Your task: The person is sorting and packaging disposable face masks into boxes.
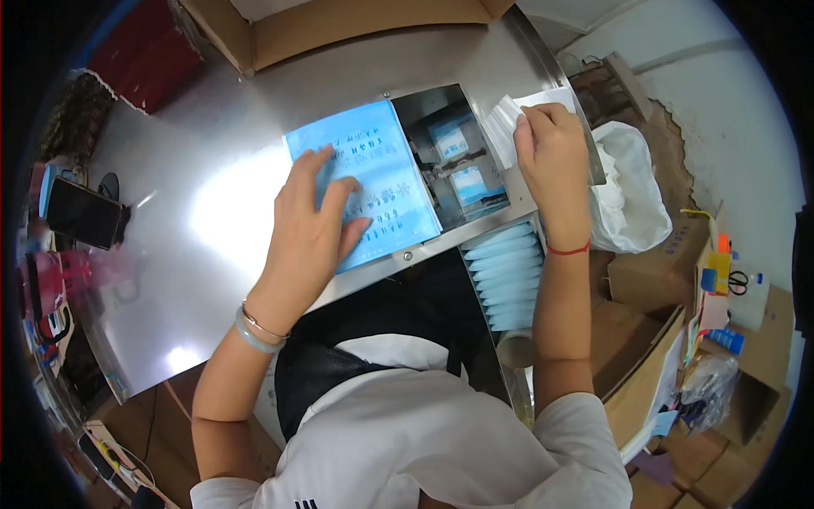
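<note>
blue printed stack point(386, 174) lies on the steel table point(242, 123), left of the dark recess point(437, 174); it could skid or crease if the left hand point(311, 208) pressed unevenly. white slips point(504, 120) might fan loose near the right edge if the right hand point(553, 146) slackened its pinch. left fingers spread palm-down, lightly curled; right wrist is raised, thumb and fingertips gripping the slips.

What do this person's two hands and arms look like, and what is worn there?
The ungloved left hand has a thin metallic bangle and a thicker pale bangle at its wrist; the ungloved right hand has a narrow red band. Both sleeves are short and whitish.
</note>
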Demonstrator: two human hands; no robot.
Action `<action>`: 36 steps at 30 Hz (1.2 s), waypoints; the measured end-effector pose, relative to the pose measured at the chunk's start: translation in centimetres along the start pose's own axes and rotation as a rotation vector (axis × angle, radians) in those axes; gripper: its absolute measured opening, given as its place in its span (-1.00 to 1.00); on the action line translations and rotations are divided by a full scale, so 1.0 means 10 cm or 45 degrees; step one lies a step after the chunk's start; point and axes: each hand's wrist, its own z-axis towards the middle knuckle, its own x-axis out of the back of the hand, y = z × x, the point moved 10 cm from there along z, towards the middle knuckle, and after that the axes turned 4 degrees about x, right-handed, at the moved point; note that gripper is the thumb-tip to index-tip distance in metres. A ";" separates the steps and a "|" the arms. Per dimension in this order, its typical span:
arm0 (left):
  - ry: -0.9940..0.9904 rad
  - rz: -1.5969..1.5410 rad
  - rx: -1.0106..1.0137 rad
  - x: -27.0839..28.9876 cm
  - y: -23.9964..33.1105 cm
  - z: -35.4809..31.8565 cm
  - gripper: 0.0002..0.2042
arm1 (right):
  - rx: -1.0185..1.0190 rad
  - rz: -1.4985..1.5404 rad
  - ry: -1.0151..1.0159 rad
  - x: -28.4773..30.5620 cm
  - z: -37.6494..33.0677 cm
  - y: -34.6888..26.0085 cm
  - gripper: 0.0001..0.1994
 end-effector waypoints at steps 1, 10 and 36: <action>-0.006 -0.053 0.024 -0.03 -0.02 -0.01 -0.60 | -0.033 0.003 0.019 0.01 -0.01 0.02 -0.81; -0.201 0.065 0.052 -0.05 -0.04 -0.18 -0.56 | 0.084 -0.023 0.201 0.20 -0.16 -0.25 -0.73; -0.186 0.130 0.104 -0.03 0.07 0.08 -0.62 | 0.024 -0.180 -0.107 -0.14 0.06 0.05 -0.91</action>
